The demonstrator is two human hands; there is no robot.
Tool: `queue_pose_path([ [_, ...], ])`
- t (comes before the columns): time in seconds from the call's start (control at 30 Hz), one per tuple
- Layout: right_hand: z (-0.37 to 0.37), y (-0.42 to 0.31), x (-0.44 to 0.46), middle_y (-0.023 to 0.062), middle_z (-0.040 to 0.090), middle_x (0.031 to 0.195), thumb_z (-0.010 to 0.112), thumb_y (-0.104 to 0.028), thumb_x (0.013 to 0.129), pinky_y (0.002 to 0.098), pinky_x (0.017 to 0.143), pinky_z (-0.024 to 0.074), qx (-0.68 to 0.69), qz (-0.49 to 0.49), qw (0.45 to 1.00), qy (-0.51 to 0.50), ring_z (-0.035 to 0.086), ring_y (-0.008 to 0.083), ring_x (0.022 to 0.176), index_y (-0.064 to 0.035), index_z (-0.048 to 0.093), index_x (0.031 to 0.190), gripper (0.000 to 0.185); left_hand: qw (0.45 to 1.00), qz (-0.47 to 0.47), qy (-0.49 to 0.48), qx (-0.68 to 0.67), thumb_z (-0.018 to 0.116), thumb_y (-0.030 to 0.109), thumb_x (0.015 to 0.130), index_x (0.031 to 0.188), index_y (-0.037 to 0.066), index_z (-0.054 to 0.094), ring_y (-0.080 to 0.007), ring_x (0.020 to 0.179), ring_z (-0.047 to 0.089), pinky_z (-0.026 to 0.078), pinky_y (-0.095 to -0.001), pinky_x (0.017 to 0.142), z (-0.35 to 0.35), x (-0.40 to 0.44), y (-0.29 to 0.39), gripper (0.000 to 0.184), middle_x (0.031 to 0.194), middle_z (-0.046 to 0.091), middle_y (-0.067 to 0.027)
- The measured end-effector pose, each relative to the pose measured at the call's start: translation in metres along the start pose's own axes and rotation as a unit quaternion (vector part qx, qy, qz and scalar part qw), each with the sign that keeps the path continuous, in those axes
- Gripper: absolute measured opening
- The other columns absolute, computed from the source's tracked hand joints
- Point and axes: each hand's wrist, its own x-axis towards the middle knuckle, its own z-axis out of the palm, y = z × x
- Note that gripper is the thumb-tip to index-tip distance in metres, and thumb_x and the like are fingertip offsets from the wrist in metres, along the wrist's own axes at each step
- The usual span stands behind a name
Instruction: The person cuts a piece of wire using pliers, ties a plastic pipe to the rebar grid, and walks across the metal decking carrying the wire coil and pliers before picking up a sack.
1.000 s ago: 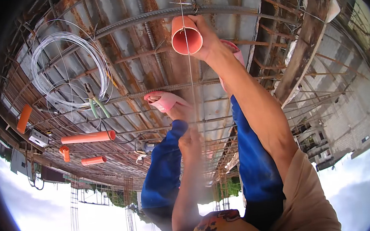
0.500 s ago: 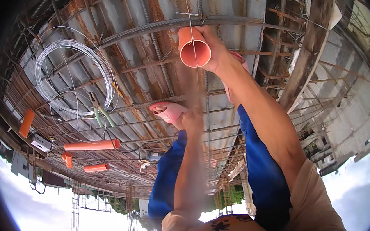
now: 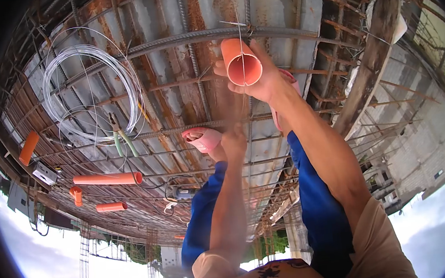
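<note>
My right hand [image 3: 266, 77] grips a short orange plastic pipe [image 3: 230, 48], its open end facing me. Fingertips show on the pipe's left side. A thin taut wire [image 3: 238, 10] comes down from the top of the view and crosses the pipe's mouth, meeting a small notch in the lower rim. Below and to the left, my left hand [image 3: 235, 140] is blurred by motion and looks closed like a fist. The wire's lower run heads towards it and fades in the blur, so I cannot see what those fingers hold.
Rebar [image 3: 187, 38] crosses rusty corrugated sheets underfoot. Left lie a wire coil [image 3: 51, 82], pliers [image 3: 119, 133], a longer orange pipe [image 3: 107, 179], a short pipe piece [image 3: 112, 207], a pipe fitting [image 3: 76, 196] and a power tool [image 3: 184, 193]. A timber beam [image 3: 371, 59] stands right.
The pipe and my right hand sit slightly lower and further right in view. More of the right hand's fingers show around the pipe. My left hand stays blurred near the same place.
</note>
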Motion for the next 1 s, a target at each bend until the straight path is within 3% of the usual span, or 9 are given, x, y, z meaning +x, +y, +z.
queue_pose_path([
  [0.13,0.008,0.023,-0.055,0.0105,0.051,0.133,0.032,-0.053,0.097,0.053,0.104,0.0295,-0.264,-0.075,0.956,0.107,0.044,0.0232,0.128,-0.0092,0.044,0.135,0.06,1.0,0.025,0.006,0.013,0.056,0.033,0.092,0.08,-0.001,0.066,-0.0309,0.062,0.062,0.048,-0.0408,0.064,-0.002,0.001,0.003,0.038,0.067,0.061,-0.0226],
  [0.23,-0.02,0.051,-0.085,0.0115,0.05,0.137,0.038,-0.046,0.099,0.0467,0.103,0.0347,-0.352,-0.09,0.929,0.07,0.045,0.0247,0.128,-0.0059,0.043,0.136,0.055,1.0,0.023,0.001,0.0,0.056,0.033,0.092,0.08,-0.002,0.066,-0.0325,0.062,0.062,0.048,-0.0413,0.064,-0.002,0.0,0.001,0.038,0.067,0.062,-0.0227],
  [0.33,-0.029,0.077,-0.094,0.011,0.055,0.131,0.05,-0.028,0.099,0.0405,0.103,0.0386,-0.455,-0.264,0.85,-0.009,0.053,0.0212,0.119,-0.0041,0.049,0.127,0.037,1.0,0.027,-0.004,0.005,0.057,0.033,0.091,0.08,-0.002,0.067,-0.0304,0.061,0.061,0.048,-0.0408,0.063,-0.001,0.004,-0.002,0.038,0.066,0.062,-0.0217],
  [0.43,-0.023,0.069,-0.09,0.0146,0.063,0.111,0.058,-0.016,0.094,0.0344,0.085,0.0488,-0.591,-0.272,0.758,0.044,0.061,0.0269,0.103,0.0006,0.056,0.115,0.027,1.0,0.013,-0.02,-0.013,0.058,0.034,0.091,0.08,-0.002,0.067,-0.0258,0.058,0.059,0.047,-0.0398,0.062,-0.001,0.003,-0.007,0.039,0.064,0.061,-0.0205],
  [0.53,-0.017,0.052,-0.075,0.0193,0.064,0.09,0.061,-0.017,0.092,0.0415,0.07,0.0488,-0.722,-0.298,0.623,0.047,0.062,0.0365,0.086,0.0033,0.06,0.099,0.021,0.999,-0.006,-0.04,-0.024,0.059,0.033,0.092,0.079,-0.002,0.066,-0.0201,0.057,0.056,0.047,-0.0375,0.061,-0.003,0.004,-0.005,0.038,0.061,0.06,-0.0162],
  [0.67,-0.025,0.057,-0.065,0.0228,0.062,0.085,0.061,-0.018,0.09,0.0457,0.07,0.0451,-0.714,-0.345,0.608,0.047,0.057,0.0432,0.082,0.0033,0.061,0.091,0.022,0.995,0.048,-0.062,-0.065,0.058,0.03,0.093,0.07,0.0,0.065,-0.0123,0.049,0.048,0.04,-0.0307,0.049,0.011,0.017,-0.034,0.039,0.055,0.057,-0.0053],
  [0.73,-0.033,0.061,-0.062,0.0229,0.062,0.086,0.061,-0.019,0.09,0.0461,0.072,0.0453,-0.72,-0.334,0.607,0.037,0.058,0.043,0.083,0.0026,0.061,0.091,0.022,0.969,-0.031,-0.143,-0.198,0.059,0.029,0.094,0.068,0.003,0.063,-0.0078,0.043,0.039,0.031,-0.0266,0.041,0.002,0.019,-0.032,0.037,0.052,0.051,0.001],
  [0.87,-0.045,0.073,-0.047,0.0231,0.062,0.088,0.057,-0.022,0.092,0.0469,0.075,0.0455,-0.725,-0.348,0.59,0.061,0.058,0.0438,0.085,0.002,0.061,0.09,0.024,0.867,-0.195,-0.26,-0.377,0.06,0.027,0.095,0.068,0.009,0.058,-0.002,0.034,0.026,0.016,-0.0214,0.031,-0.034,0.016,0.004,0.032,0.048,0.04,0.0077],
  [1.0,-0.051,0.077,-0.044,0.0228,0.063,0.089,0.058,-0.025,0.091,0.0482,0.074,0.0474,-0.738,-0.358,0.566,0.081,0.059,0.0431,0.086,0.0014,0.06,0.091,0.026,0.863,-0.217,-0.309,-0.337,0.06,0.025,0.095,0.064,0.01,0.055,-0.0057,0.04,0.035,0.025,-0.0239,0.038,-0.041,0.017,-0.007,0.034,0.052,0.044,0.006],
])
